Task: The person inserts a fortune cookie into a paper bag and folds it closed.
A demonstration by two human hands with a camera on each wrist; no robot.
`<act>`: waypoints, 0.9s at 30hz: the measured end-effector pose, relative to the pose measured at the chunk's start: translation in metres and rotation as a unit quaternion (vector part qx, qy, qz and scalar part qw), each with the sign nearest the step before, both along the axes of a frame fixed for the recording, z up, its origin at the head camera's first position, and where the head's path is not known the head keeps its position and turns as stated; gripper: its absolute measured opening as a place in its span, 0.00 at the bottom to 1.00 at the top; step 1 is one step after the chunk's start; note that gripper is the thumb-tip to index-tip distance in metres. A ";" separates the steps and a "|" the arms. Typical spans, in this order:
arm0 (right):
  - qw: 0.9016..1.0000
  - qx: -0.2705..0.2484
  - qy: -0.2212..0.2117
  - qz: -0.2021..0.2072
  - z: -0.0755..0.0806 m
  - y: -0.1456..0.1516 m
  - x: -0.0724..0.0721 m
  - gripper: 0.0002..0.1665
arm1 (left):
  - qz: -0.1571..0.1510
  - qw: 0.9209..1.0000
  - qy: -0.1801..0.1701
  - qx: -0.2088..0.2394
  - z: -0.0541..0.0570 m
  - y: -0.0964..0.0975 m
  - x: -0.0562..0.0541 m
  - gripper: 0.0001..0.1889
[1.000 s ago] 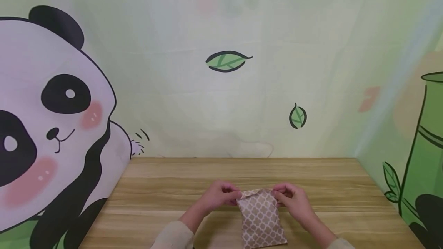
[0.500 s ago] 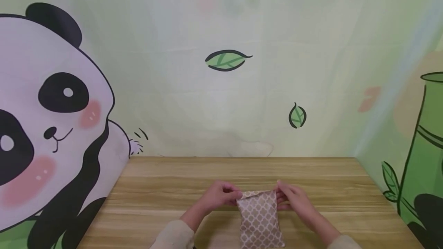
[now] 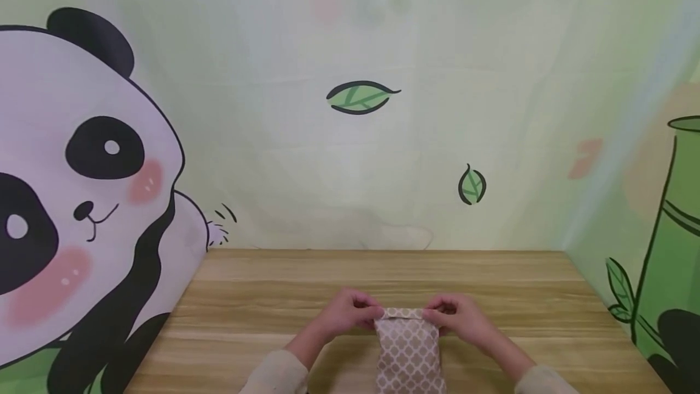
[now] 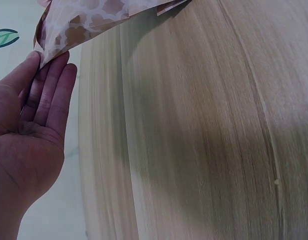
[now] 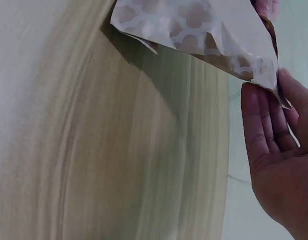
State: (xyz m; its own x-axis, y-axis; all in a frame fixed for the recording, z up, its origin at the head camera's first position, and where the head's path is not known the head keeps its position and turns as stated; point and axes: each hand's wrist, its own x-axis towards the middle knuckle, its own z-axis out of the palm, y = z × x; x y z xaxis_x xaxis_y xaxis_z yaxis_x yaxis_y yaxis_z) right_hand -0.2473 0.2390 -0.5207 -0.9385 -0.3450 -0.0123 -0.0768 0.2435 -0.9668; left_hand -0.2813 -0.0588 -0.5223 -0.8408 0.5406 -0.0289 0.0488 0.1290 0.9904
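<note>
A tan paper bag (image 3: 409, 354) with a white lattice pattern stands at the front of the table in the head view, its lower end cut off by the frame. Its top edge is folded over into a narrow strip (image 3: 403, 313). My left hand (image 3: 350, 312) pinches the top left corner between thumb and fingers. At the top right corner, my right hand (image 3: 458, 318) pinches the fold the same way. In the left wrist view the bag (image 4: 89, 22) tapers to the pinched corner; in the right wrist view the other bag corner (image 5: 266, 75) sits between thumb and fingers.
The wooden table (image 3: 262, 284) runs back to a pale green backdrop (image 3: 273, 157) with printed leaves. A panda print (image 3: 109, 211) covers the left side, and a green bamboo print (image 3: 672, 242) the right. Light sleeves (image 3: 276, 373) cover the forearms.
My right hand loosened its fingers at the right corner, then pinched it again slightly further left. The top edge, uneven before, now lies folded in a straight strip. My left hand kept its pinch.
</note>
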 end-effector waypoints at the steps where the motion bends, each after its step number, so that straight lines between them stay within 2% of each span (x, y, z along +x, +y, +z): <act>1: 1.000 0.004 0.005 0.003 0.000 0.000 0.000 0.13 | 0.000 1.000 0.003 -0.002 0.000 0.000 0.000 0.08; 4: 0.999 0.023 0.024 0.005 -0.002 0.000 0.001 0.10 | -0.001 1.000 0.015 -0.015 0.000 0.000 0.000 0.08; 11: 0.997 0.048 0.055 0.000 -0.002 -0.004 0.001 0.09 | -0.007 0.994 0.066 -0.089 0.006 0.010 -0.003 0.09; 14: 0.997 0.052 0.058 -0.001 -0.002 -0.004 0.001 0.09 | -0.012 0.992 0.074 -0.097 0.009 0.015 -0.002 0.06; 20: 0.997 0.046 0.057 0.023 -0.001 0.000 0.004 0.11 | -0.011 0.990 0.088 -0.108 0.012 0.020 0.001 0.05; 24: 0.991 0.085 0.090 0.044 0.002 -0.002 0.003 0.15 | -0.013 0.989 0.098 -0.107 0.012 0.022 0.001 0.06; 27: 0.985 0.110 0.117 0.061 0.005 -0.006 0.001 0.13 | -0.015 0.990 0.100 -0.102 0.012 0.023 0.002 0.06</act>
